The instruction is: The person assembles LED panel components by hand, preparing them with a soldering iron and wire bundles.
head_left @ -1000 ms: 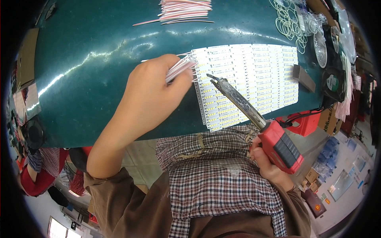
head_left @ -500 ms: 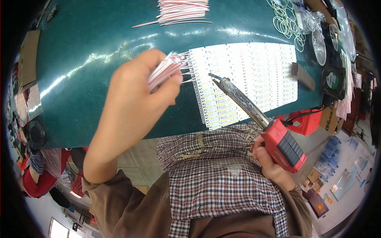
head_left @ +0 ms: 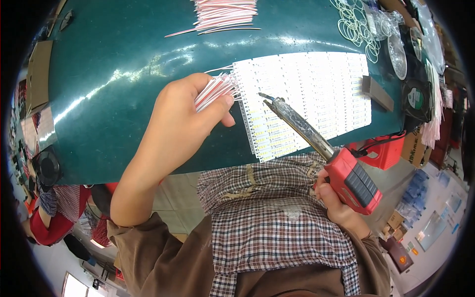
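A bundle of short red-and-white wires (head_left: 215, 92) is gripped in my left hand (head_left: 185, 111), its tips at the left edge of a panel of white LED strip boards (head_left: 307, 94). A few wires stick out from that edge near the top corner; whether they are joined to the boards I cannot tell. My right hand (head_left: 341, 205) is closed round the red handle of a soldering iron (head_left: 316, 141). The iron slants up and left over the panel, with its tip above the boards near their left side, apart from the wires.
More red-and-white wires (head_left: 225, 15) lie in a pile at the table's far side. A dark block (head_left: 378, 93) rests on the panel's right edge. Beyond it are a small fan (head_left: 416, 100), a solder reel, loose pale cord (head_left: 358, 29) and a red case (head_left: 383, 151). Someone in red sits at left.
My left hand has moved a little right and down with the wire bundle, leaving a wire showing at the panel's top left corner. The soldering iron has barely moved.
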A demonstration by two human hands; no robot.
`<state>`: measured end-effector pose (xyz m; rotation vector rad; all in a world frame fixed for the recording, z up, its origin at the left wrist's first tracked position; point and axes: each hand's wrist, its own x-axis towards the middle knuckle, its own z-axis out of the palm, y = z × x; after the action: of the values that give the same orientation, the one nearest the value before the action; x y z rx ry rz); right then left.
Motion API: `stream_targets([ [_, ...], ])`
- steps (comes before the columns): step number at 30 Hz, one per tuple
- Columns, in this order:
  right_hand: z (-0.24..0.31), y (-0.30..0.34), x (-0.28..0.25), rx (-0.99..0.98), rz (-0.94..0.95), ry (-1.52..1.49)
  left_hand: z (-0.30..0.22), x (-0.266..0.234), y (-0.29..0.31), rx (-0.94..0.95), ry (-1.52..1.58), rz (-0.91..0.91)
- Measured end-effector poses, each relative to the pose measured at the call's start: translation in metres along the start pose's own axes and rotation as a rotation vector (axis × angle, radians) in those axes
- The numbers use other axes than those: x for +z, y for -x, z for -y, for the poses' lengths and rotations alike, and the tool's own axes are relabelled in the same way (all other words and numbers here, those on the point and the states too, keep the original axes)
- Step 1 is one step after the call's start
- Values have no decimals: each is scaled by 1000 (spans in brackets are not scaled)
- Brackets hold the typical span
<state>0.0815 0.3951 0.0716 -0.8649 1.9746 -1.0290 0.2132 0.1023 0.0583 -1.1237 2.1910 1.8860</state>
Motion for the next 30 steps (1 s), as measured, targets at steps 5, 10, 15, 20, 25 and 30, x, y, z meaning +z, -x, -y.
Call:
stream_targets([
  [5, -1, 1, 0, 6, 2, 7, 5, 3, -2, 40, 12, -5],
  [10, -2, 0, 3, -1, -16, -13, 15, 9, -1, 54, 9, -33],
  [15, -4, -1, 6, -69, -8, 69, 19, 15, -5, 111, -161, -89],
  [20, -4, -5, 7, -77, 21, 51, 20, 16, -5, 151, -215, -115],
  [25, -7, -7, 7, -91, 57, 94, 19, 15, -6, 173, -241, -113],
  [30, -7, -8, 9, -54, 74, 56, 17, 14, -5, 174, -267, -114],
])
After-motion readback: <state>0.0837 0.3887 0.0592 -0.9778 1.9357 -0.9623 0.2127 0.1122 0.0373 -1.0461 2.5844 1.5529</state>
